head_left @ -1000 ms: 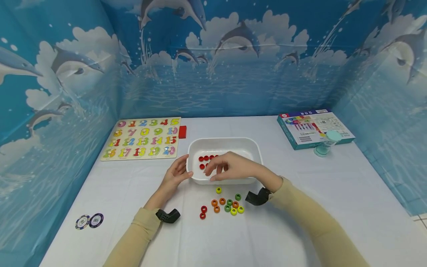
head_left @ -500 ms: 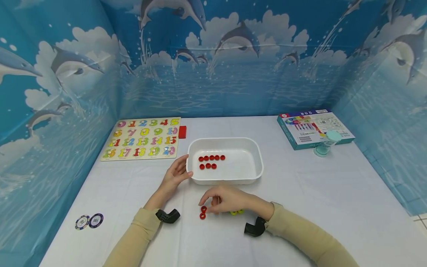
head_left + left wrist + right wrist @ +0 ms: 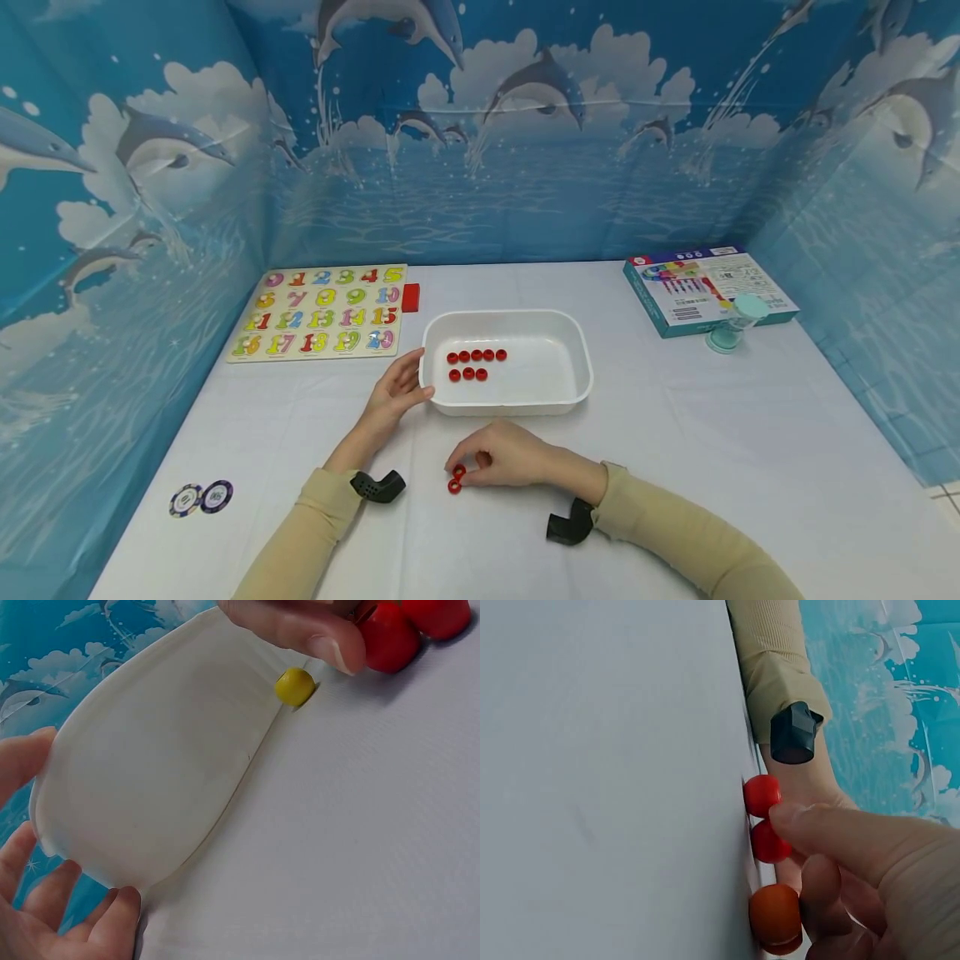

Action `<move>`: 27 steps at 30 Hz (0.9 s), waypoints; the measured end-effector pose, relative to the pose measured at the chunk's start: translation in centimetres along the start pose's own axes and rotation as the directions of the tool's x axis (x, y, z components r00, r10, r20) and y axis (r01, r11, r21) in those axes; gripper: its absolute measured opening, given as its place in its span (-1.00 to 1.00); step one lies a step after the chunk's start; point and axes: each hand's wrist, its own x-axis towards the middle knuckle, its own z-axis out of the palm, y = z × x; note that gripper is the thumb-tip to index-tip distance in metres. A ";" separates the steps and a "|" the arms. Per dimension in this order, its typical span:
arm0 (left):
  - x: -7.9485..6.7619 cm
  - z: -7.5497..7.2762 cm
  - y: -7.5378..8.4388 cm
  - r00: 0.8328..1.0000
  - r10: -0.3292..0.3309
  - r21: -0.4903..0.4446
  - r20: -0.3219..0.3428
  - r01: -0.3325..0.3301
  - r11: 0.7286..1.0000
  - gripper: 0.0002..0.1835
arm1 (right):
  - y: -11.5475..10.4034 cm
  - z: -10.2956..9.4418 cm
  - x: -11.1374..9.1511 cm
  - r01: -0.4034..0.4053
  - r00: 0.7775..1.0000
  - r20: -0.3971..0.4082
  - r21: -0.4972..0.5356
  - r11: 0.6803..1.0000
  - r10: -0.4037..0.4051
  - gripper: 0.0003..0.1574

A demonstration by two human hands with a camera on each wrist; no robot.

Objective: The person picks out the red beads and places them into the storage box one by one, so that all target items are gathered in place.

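A white tray (image 3: 525,407) stands mid-table with two rows of red beads (image 3: 477,356) at its left inside. My left hand (image 3: 393,392) holds the tray's left end, thumb at the near corner and fingers along the outer wall. In front of the tray, my right hand (image 3: 510,454) pinches a red bead (image 3: 459,472) between thumb and index finger, at table level. A second red bead (image 3: 454,487) sits right against it, nearer me. An orange bead (image 3: 775,915) shows beside the right fingers in the right wrist view, and a yellow bead (image 3: 295,687) by the tray in the left wrist view.
A number puzzle board (image 3: 318,312) lies at the back left with a red piece (image 3: 410,297) beside it. Two poker chips (image 3: 201,498) lie at the left. At the back right are a flat box (image 3: 697,292) and a teal sand timer (image 3: 737,323).
My right hand has come from over the tray down toward me to the two loose red beads, and its fingers have closed on one. The left hand and tray stay put.
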 end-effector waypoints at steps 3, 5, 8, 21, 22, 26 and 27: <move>0.0 0.0 0.0 1.000 -0.002 0.004 -0.003 0.002 1.000 -0.32 | -0.1 0.1 0.0 0.001 1.000 -0.011 -0.011 1.000 -0.001 -0.78; 0.0 0.0 0.0 1.000 -0.004 0.007 -0.005 0.004 1.000 -0.33 | -0.2 0.2 0.0 -0.004 1.000 -0.019 -0.017 1.000 0.003 -0.78; 0.0 0.0 -0.1 1.000 -0.007 0.008 -0.009 0.008 1.000 -0.33 | -0.2 0.0 0.0 -0.014 1.000 -0.021 -0.022 1.000 0.014 -0.78; -0.1 0.0 0.1 1.000 0.000 0.006 -0.002 0.000 1.000 -0.32 | -2.2 -9.1 0.5 0.009 0.998 -0.060 0.005 1.000 -0.009 -0.76; -0.1 0.0 0.1 1.000 -0.001 0.009 -0.003 0.001 1.000 -0.32 | -1.9 -9.9 0.7 0.003 0.998 -0.062 0.009 1.000 -0.002 -0.75; 0.0 0.0 0.1 1.000 -0.017 0.018 -0.005 0.017 1.000 -0.33 | -0.3 -12.5 1.7 -0.020 0.998 -0.054 0.086 0.996 0.025 -0.72; 0.0 0.0 0.1 1.000 -0.021 0.016 -0.004 0.021 1.000 -0.33 | 0.3 -13.1 1.9 -0.025 0.998 -0.049 0.105 0.994 0.030 -0.71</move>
